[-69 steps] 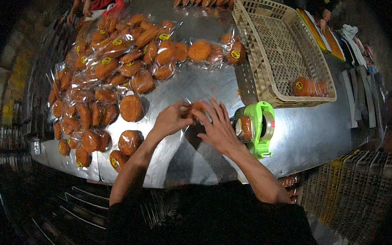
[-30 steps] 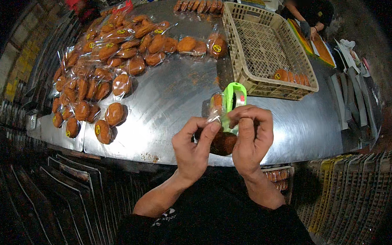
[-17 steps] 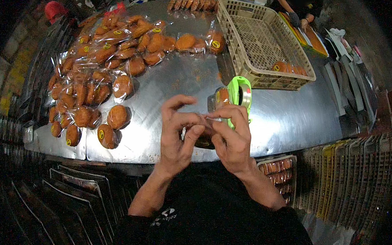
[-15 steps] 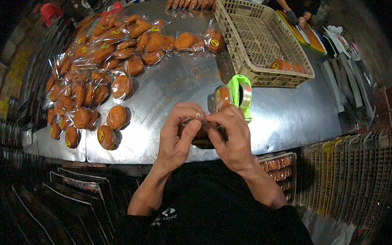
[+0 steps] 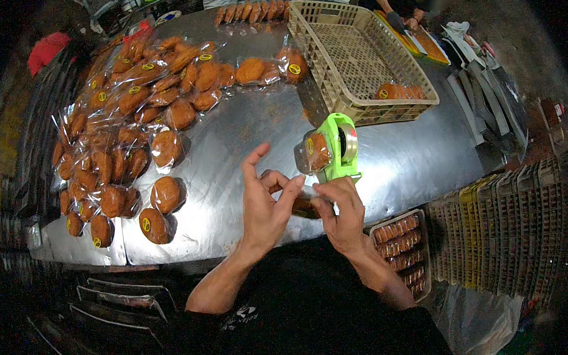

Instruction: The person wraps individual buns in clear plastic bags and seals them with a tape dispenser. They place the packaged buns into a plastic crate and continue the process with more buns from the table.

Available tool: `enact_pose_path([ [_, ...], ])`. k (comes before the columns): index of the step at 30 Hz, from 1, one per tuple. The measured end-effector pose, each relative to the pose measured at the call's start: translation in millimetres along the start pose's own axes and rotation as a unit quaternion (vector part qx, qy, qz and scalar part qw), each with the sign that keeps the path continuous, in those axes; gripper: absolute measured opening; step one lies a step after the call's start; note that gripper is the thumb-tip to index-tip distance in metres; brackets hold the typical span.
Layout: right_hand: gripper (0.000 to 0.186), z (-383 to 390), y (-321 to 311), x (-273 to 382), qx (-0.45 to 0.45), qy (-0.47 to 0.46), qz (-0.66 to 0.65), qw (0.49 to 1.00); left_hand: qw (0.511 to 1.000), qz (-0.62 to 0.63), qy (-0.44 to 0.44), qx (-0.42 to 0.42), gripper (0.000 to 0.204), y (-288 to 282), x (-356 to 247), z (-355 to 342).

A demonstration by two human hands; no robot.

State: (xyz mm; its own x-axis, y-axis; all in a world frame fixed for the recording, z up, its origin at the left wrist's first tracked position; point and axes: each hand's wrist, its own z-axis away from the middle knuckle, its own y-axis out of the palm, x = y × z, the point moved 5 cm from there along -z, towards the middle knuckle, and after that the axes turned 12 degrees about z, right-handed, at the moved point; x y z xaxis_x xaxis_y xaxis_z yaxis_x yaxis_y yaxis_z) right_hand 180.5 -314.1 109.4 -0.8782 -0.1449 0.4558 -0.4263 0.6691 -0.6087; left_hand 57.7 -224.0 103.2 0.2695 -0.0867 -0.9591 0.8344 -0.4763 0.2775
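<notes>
My left hand and my right hand pinch the clear plastic bag of a brown round baked item, which is mostly hidden below my fingers; my left index finger sticks up. Just beyond them, a bagged bun with a yellow sticker lies against a bright green tape dispenser. To the left, many bagged buns are heaped and scattered on the steel table.
A beige crate holds a few bagged buns at its near end; a row of buns lies behind. A co-worker's hand is at a yellow board. Metal strips, stacked crates and a filled crate are to the right.
My hands moved from the table's middle nearer me, the bag between them. Now my left index finger has lifted away from the bag, my right hand has edged rightward, and the view has shifted.
</notes>
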Motion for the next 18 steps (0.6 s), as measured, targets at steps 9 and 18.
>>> enact_pose_path([
  [9, 0.01, -2, -1, -33, -0.038, 0.065, -0.001, 0.997, 0.85, -0.411, 0.33, -0.005, 0.013, 21, -14, 5],
  [18, 0.024, 25, -3, -76, -0.072, 0.299, -0.213, 0.927, 0.961, 0.214, 0.067, -0.163, 0.038, 44, 59, -11],
])
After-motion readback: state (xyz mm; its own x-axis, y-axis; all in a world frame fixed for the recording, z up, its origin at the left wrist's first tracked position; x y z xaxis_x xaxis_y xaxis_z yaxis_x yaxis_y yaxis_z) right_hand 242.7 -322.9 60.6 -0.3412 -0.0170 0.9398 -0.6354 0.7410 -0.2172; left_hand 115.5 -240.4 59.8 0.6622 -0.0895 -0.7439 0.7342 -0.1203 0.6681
